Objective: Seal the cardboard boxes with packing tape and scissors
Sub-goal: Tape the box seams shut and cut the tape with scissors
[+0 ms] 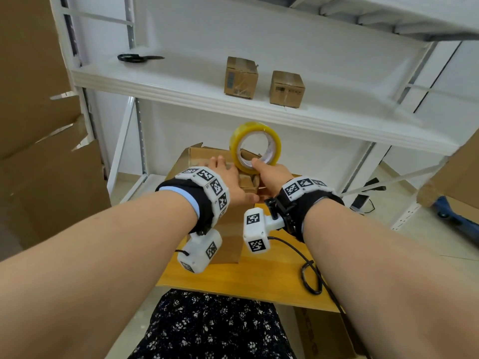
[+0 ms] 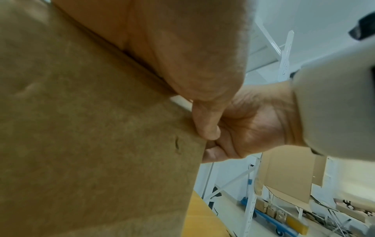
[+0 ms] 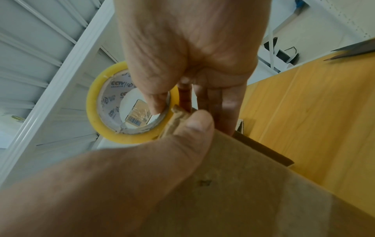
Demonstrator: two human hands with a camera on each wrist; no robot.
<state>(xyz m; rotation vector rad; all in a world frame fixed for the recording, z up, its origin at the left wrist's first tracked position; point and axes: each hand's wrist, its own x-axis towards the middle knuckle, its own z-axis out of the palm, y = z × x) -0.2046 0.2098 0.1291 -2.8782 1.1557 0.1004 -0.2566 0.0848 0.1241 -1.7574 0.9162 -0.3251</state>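
A brown cardboard box [image 1: 228, 231] stands on the wooden table [image 1: 272, 278]. My left hand [image 1: 225, 176] lies flat on its closed top flaps, and the thumb [image 3: 194, 128] presses the front face near the upper edge. My right hand [image 1: 263, 169] holds a yellow roll of packing tape [image 1: 255, 147] upright at the box's top right, thumb hooked through the core. In the right wrist view its other fingers lie straight beside the roll [image 3: 95, 112]. Black scissors [image 1: 137, 57] lie on the white shelf [image 1: 181, 85], far left, out of both hands' reach.
Two small taped boxes [image 1: 241, 77] [image 1: 286, 88] stand on the shelf above the table. Large cardboard sheets [image 1: 39, 151] lean at the left. A black cable [image 1: 311, 278] loops on the table's right part. A blue trolley [image 1: 451, 211] sits at the right.
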